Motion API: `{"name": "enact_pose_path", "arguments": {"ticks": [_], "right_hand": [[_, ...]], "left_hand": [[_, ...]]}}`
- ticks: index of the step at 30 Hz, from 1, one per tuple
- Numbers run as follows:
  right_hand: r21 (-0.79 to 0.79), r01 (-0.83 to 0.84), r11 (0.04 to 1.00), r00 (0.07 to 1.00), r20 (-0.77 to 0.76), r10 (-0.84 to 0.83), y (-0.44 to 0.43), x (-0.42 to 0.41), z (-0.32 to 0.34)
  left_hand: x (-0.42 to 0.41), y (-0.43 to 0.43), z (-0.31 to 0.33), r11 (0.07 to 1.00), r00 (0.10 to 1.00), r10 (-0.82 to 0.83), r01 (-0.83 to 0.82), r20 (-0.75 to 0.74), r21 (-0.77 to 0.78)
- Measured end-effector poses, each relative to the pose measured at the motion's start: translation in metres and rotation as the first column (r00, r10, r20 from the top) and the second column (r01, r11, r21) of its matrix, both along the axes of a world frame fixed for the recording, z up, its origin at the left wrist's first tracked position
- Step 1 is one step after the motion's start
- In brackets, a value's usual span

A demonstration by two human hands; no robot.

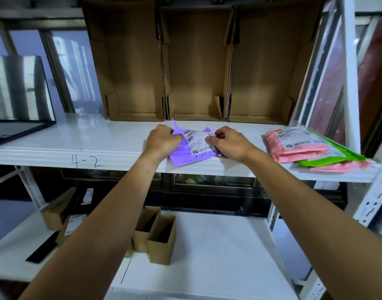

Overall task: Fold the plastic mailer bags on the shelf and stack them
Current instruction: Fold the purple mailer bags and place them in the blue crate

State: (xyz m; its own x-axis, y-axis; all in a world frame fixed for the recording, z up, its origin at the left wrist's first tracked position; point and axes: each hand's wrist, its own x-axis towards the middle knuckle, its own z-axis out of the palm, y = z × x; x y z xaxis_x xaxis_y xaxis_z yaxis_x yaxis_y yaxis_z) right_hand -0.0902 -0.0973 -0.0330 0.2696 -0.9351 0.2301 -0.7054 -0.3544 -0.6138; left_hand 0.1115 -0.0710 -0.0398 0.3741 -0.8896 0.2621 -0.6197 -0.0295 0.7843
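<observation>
A purple plastic mailer bag [185, 158] with a white shipping label lies partly folded on the white shelf [112, 144], near its front edge. My left hand [163, 139] grips the bag's left side with curled fingers. My right hand [229, 142] pinches the bag's right side at the label. At the shelf's right end sits a stack of mailers: a folded pink mailer [294, 144] on top, a green mailer [333, 156] under it, and more pink below.
Three open cardboard boxes [196, 68] stand on their sides at the back of the shelf. A dark tray-like case [19, 126] sits at the left. Small cardboard boxes [159, 239] stand on the lower shelf. A white upright post [350, 72] borders the right.
</observation>
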Motion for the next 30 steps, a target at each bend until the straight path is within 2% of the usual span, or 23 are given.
{"name": "enact_pose_path", "arguments": {"ticks": [5, 11, 17, 21, 25, 30], "right_hand": [[-0.028, -0.014, 1.0, 0.999, 0.038, 0.015, 0.011, -0.006, -0.006], [0.049, -0.043, 0.998, 0.992, 0.124, 0.037, 0.028, -0.012, -0.003], [0.069, -0.1, 0.993, 0.954, 0.29, 0.076, 0.054, -0.018, -0.006], [0.006, -0.115, 0.993, 0.855, 0.51, 0.096, 0.08, -0.022, -0.017], [-0.073, -0.055, 0.996, 0.77, 0.632, 0.089, 0.104, -0.022, -0.035], [0.034, -0.056, 0.998, 0.677, 0.736, 0.013, 0.128, -0.034, -0.057]], "left_hand": [[0.001, 0.011, -0.005, 0.998, 0.998, -0.044, 0.042, 0.033, 0.049], [-0.004, 0.03, -0.014, 0.999, 0.999, 0.003, -0.001, 0.038, -0.054], [-0.005, 0.059, -0.024, 0.978, 0.974, -0.155, 0.128, -0.163, -0.163], [-0.009, 0.076, -0.022, 0.952, 0.913, -0.255, 0.18, -0.32, -0.246], [-0.023, 0.093, -0.018, 0.924, 0.815, -0.36, 0.244, -0.454, -0.295], [-0.029, 0.11, -0.034, 0.928, 0.748, -0.367, 0.255, -0.553, -0.272]]}}
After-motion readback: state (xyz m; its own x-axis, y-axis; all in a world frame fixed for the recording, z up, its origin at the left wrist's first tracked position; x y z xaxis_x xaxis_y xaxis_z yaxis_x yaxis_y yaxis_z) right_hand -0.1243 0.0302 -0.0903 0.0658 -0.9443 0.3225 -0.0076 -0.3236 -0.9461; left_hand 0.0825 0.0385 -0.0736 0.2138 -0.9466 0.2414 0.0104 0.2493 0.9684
